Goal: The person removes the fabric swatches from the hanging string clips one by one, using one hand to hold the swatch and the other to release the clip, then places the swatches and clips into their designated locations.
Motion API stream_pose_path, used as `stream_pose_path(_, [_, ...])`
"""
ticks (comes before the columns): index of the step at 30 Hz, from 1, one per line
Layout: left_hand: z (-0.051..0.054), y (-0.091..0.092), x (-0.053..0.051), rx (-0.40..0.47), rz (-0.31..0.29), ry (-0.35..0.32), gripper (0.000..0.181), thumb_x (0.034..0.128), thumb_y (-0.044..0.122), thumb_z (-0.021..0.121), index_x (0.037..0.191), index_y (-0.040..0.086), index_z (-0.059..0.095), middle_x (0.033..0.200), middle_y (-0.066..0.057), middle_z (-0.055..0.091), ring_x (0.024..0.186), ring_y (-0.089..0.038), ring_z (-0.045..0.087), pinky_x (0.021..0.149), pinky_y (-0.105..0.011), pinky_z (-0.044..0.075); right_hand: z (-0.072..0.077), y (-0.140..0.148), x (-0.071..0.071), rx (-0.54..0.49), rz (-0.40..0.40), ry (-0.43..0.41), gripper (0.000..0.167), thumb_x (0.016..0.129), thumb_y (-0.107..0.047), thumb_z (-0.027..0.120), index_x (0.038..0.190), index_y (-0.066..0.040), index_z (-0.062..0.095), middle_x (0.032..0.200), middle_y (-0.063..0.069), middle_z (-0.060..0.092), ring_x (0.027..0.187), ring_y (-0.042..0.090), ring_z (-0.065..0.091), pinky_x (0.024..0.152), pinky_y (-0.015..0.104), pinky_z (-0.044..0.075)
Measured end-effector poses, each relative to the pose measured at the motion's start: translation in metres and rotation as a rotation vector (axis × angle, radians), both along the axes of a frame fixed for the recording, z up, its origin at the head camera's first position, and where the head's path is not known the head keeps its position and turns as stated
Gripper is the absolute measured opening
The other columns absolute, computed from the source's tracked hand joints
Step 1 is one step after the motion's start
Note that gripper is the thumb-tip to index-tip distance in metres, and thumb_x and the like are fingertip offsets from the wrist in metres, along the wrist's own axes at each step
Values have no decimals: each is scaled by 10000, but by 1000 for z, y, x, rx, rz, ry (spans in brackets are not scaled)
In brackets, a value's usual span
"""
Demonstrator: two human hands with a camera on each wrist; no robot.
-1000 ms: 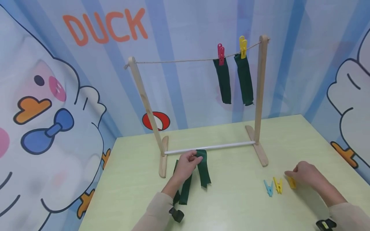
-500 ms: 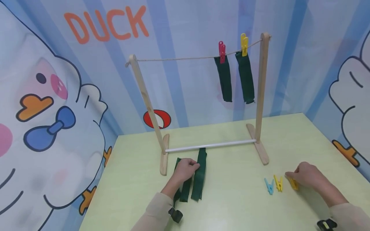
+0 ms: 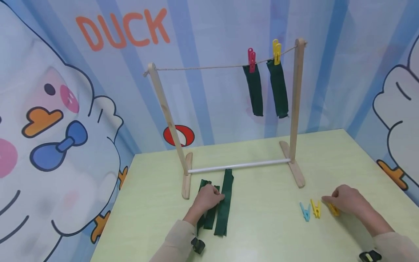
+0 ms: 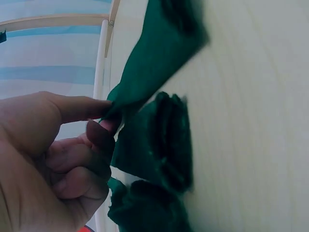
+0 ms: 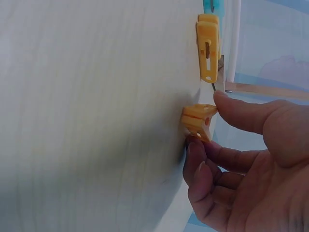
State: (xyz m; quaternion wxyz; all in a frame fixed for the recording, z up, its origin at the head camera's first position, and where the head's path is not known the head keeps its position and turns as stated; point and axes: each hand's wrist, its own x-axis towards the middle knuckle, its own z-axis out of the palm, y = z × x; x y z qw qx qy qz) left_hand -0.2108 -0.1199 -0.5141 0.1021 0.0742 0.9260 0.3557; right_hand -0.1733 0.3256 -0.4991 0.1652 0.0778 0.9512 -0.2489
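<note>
My left hand pinches the left edge of a long dark green cloth strip lying on the table. In the left wrist view, the thumb and a fingertip hold the edge of that strip. Beneath and left of this hand are two more green strips, one of them a folded strip in that view. At the right, my right hand has a yellow clothespin between its thumb and fingers, low at the tabletop. Beside it lie another yellow clothespin and a blue clothespin.
A wooden drying rack with a left post, a right post and a white bottom bar stands behind. From its cord hang two green strips, under a red clothespin and a yellow one. A duck-print curtain backs the table.
The left hand has lowered the strip, which hung folded over from its fingers, and drawn it toward the front until it lies straight beside the others. The right hand stays at the clothespin.
</note>
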Motion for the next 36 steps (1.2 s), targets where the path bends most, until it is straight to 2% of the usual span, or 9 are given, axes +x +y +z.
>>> stream_pose_path(3, [-1, 0, 1, -36, -8, -2, 492, 913, 211, 725, 509, 168, 448, 467, 93, 332, 450, -85, 287, 452, -260, 227, 0, 0, 1, -16, 2, 19, 375, 937, -342, 669, 750, -18, 639, 632, 18, 514, 589, 159, 450, 565, 312, 366])
stream_pose_path(6, [-3, 0, 1, -67, -8, -8, 482, 903, 235, 738, 517, 183, 455, 477, 95, 332, 455, -81, 301, 449, -260, 231, 0, -1, 2, -20, -3, 22, 379, 937, -347, 672, 743, -25, 627, 629, 16, 507, 586, 160, 447, 563, 313, 362])
stream_pose_path(13, [-1, -3, 3, -46, -7, -22, 506, 935, 191, 686, 507, 162, 417, 462, 89, 296, 441, -88, 255, 440, -260, 198, -2, -1, 1, -13, -4, 26, 404, 947, -356, 664, 805, 21, 647, 674, 42, 544, 623, 179, 479, 576, 320, 383])
stream_pose_path(19, [-1, -3, 3, -95, -7, -22, 519, 932, 174, 670, 499, 167, 386, 459, 95, 258, 438, -83, 242, 429, -251, 181, -2, -2, 0, -7, -4, 18, 404, 950, -317, 665, 883, 80, 647, 720, 67, 569, 672, 200, 512, 598, 331, 415])
stream_pose_path(36, [2, -2, 3, -166, 9, -32, 508, 905, 183, 682, 490, 172, 389, 456, 99, 258, 433, -86, 258, 421, -264, 200, -2, -6, 2, -13, -24, 8, 440, 946, -303, 682, 947, 134, 633, 744, 91, 577, 701, 215, 526, 619, 343, 444])
